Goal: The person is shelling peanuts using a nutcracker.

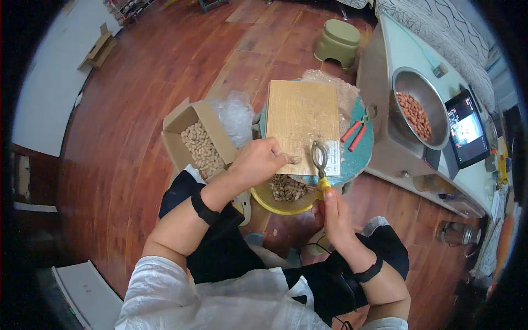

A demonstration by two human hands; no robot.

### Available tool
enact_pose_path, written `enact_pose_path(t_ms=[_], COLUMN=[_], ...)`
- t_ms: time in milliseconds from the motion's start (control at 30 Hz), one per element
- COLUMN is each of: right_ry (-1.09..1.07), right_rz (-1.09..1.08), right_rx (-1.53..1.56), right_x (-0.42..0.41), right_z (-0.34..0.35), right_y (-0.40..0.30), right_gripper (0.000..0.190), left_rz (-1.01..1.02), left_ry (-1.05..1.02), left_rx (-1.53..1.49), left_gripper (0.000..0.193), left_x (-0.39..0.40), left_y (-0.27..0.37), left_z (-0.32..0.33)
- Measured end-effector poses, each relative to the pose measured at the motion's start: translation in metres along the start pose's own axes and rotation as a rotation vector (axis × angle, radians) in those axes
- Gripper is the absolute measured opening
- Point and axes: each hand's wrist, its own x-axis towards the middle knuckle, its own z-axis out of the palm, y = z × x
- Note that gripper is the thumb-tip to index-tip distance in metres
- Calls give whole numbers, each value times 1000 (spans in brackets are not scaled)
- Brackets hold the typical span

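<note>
Between the fingertips of my left hand (260,159) is an unshelled peanut (294,159), over the lower part of a wooden board (303,111). My right hand (336,214) grips the yellow handles of a nut-cracker plier (320,159), whose looped metal jaws point away from me over the board's right edge. The peanut and the jaws are apart. Below the board, a yellow-rimmed basin (284,212) contains broken peanut shells (286,188). To the left of my left hand, a cardboard box (212,132) holds many unshelled peanuts (201,148).
A second plier with red handles (358,131) lies on the round teal-topped stool (363,154) under the board. Clear plastic bags (236,117) lie beside the box. On the cabinet (396,41) at right stand a steel bowl (402,78) of shelled peanuts (413,115) and a lit tablet (466,128).
</note>
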Motion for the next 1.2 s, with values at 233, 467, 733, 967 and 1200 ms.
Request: enact_pose_path(t_ms=[233, 467, 733, 967, 1200], right_ry=[71, -32, -67, -56, -77], right_rz=[-161, -116, -59, -95, -82], right_rx=[42, -116, -153, -253, -242], right_x=[-5, -5, -1, -1, 0], right_z=[4, 5, 7, 6, 7], right_y=[1, -7, -5, -7, -8], right_gripper=[37, 33, 32, 31, 33], left_rz=[-1, 17, 25, 23, 4], left_ry=[9, 28, 50, 50, 45], left_rx=[12, -11, 16, 28, -30], left_gripper=[29, 29, 28, 28, 29], left_x=[-1, -1, -3, -1, -2], left_y=[1, 1, -1, -1, 0], left_z=[1, 4, 4, 6, 6])
